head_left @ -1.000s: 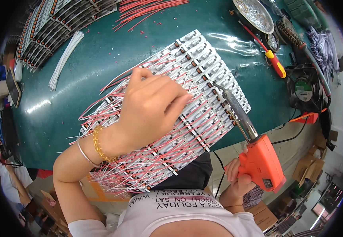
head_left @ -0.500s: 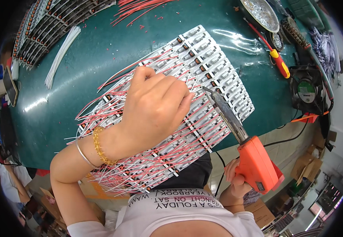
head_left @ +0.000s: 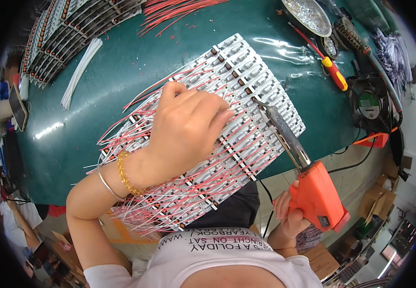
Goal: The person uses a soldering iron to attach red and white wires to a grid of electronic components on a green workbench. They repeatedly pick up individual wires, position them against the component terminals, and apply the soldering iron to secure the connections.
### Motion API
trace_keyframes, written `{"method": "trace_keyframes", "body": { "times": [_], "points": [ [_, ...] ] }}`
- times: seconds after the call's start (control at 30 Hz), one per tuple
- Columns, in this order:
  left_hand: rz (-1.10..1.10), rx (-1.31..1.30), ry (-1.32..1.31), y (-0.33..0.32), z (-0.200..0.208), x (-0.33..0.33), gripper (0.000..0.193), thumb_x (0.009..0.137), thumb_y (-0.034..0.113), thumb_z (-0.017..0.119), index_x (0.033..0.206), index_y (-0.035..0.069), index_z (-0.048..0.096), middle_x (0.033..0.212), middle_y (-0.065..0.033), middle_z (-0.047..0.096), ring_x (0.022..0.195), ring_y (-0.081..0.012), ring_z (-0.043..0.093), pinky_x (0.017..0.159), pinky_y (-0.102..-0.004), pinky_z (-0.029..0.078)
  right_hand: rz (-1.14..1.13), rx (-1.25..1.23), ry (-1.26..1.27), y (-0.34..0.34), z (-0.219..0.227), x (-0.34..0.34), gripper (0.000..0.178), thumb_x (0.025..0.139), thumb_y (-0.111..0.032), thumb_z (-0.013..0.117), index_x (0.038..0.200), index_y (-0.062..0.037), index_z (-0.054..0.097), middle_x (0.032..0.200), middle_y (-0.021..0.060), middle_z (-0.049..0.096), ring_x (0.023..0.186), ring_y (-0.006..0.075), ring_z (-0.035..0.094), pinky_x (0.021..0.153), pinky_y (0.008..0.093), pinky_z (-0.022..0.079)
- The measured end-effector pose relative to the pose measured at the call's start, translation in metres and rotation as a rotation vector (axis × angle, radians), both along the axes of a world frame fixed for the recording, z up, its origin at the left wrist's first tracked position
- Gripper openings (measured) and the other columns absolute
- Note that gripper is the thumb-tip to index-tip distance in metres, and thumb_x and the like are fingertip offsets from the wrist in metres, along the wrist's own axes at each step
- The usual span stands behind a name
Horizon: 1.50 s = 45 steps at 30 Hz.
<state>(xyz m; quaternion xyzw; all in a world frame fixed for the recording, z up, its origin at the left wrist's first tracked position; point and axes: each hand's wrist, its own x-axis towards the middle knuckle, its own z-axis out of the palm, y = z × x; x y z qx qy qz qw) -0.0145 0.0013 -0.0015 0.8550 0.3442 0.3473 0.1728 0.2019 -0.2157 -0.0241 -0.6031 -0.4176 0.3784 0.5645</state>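
Panel of small circuit modules [head_left: 270, 103] lies tilted, as seen from the head, on the dark green tabletop [head_left: 117, 62], and its near part reaches over the edge toward the person. Many red and white wires [head_left: 208, 185] spread across this panel and hang out past its left side.

The left hand [head_left: 186, 127] is above the middle of the panel, with its fingers bent and drawn narrow together. The fingertips are partly hidden, so I cannot tell if they pinch a wire. A yellow bead bracelet [head_left: 126, 173] and a silver bangle [head_left: 108, 183] are around this wrist.

The right hand [head_left: 287, 213] has its fingers wrapped around the grip of an orange soldering gun [head_left: 320, 194]. The long metal barrel points up and to the left, and the tip is over the modules, just beside the left hand; whether it touches them, I cannot tell.

At the far left of the tabletop stand stacked module panels [head_left: 76, 33], with a bundle of loose white wires [head_left: 81, 72] near them. Loose red wires [head_left: 176, 12] lie at the far edge. On the right are a round metal dish [head_left: 308, 17], a red and yellow screwdriver [head_left: 334, 74] and a black fan [head_left: 368, 103].
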Motion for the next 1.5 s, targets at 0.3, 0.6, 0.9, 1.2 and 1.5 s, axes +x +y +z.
{"method": "trace_keyframes", "body": {
  "times": [0.3,0.6,0.9,1.2,1.5],
  "points": [
    [-0.134,0.15,0.269,0.009,0.014,-0.012,0.015,0.074,0.003,0.072,0.086,0.007,0.064,0.069,-0.0039,0.055,0.066,-0.0213,0.054,0.077,-0.0389,0.042,-0.014,0.053,0.008,0.004,0.008,-0.006,0.075,0.09,-0.049,0.062,0.13,0.0105,0.04,0.053,-0.0018,0.043,0.041,0.009,0.043,0.046,0.0246,0.041],
    [-0.169,0.15,0.257,0.008,0.013,-0.014,0.009,0.075,0.002,0.06,0.082,0.006,0.059,0.072,-0.0062,0.052,0.072,-0.024,0.055,0.082,-0.0394,0.041,0.016,0.038,-0.034,-0.009,0.001,0.005,0.075,0.09,-0.048,0.062,0.132,0.0103,0.038,0.053,-0.002,0.043,0.041,0.0095,0.043,0.046,0.0251,0.042],
    [-0.097,0.067,0.174,0.007,0.014,-0.01,0.016,0.073,0.001,0.071,0.083,0.005,0.061,0.078,-0.0066,0.056,0.075,-0.025,0.056,0.079,-0.0395,0.041,-0.007,0.041,-0.06,-0.008,0.0,0.004,0.075,0.09,-0.05,0.06,0.13,0.0106,0.039,0.052,-0.0022,0.042,0.04,0.0093,0.043,0.044,0.0251,0.041],
    [-0.134,0.104,0.219,0.005,0.01,-0.01,0.013,0.072,0.002,0.071,0.082,0.005,0.063,0.078,-0.0048,0.055,0.075,-0.0238,0.053,0.077,-0.0381,0.041,0.031,0.001,0.057,0.015,0.023,-0.008,0.076,0.09,-0.05,0.06,0.127,0.0123,0.041,0.051,-0.0024,0.042,0.039,0.0086,0.041,0.042,0.0231,0.04],
    [-0.038,0.158,0.363,-0.003,0.018,-0.005,0.012,0.072,0.005,0.071,0.076,0.006,0.06,0.076,-0.0051,0.051,0.072,-0.0236,0.048,0.073,-0.0381,0.037,0.058,0.038,-0.004,0.016,0.019,-0.006,0.076,0.09,-0.051,0.06,0.128,0.0124,0.04,0.051,-0.0023,0.042,0.04,0.0087,0.042,0.042,0.0239,0.04]
  ]
}}
